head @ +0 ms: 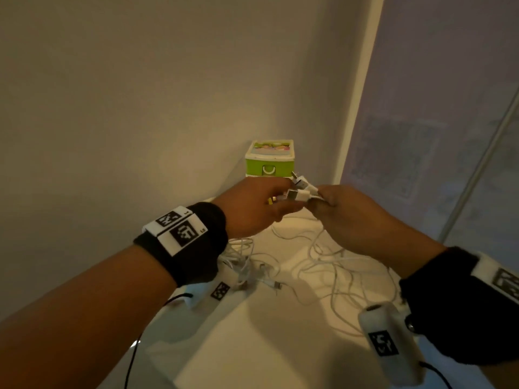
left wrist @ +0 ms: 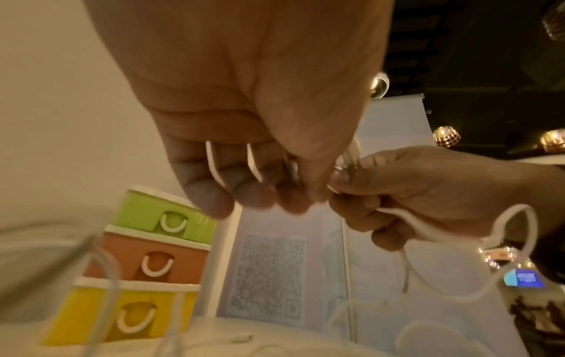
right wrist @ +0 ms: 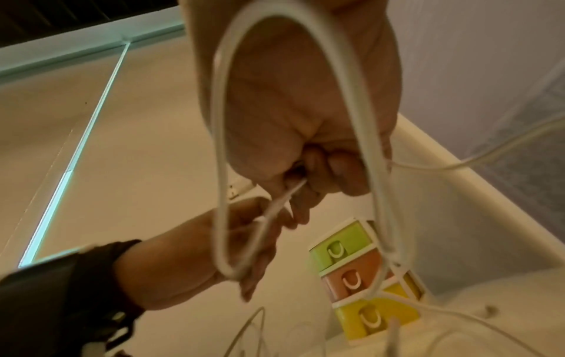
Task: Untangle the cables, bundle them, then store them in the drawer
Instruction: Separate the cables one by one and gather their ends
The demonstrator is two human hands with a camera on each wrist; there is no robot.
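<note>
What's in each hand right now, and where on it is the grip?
Both hands hold white cables near their plug ends. The left hand pinches the plugs; the right hand has its grip on the cords just behind them. The rest hangs to the table.

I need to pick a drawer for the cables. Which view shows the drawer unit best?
Left wrist: the drawer unit shows green, orange and yellow drawers, all shut. Right wrist shows all three behind a cable loop; head shows only the green one.

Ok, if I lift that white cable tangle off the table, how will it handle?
Probably floppy: the white cable droops in a loop from the right hand. Likely light. The tangle may drag up together, its strands crossing.
</note>
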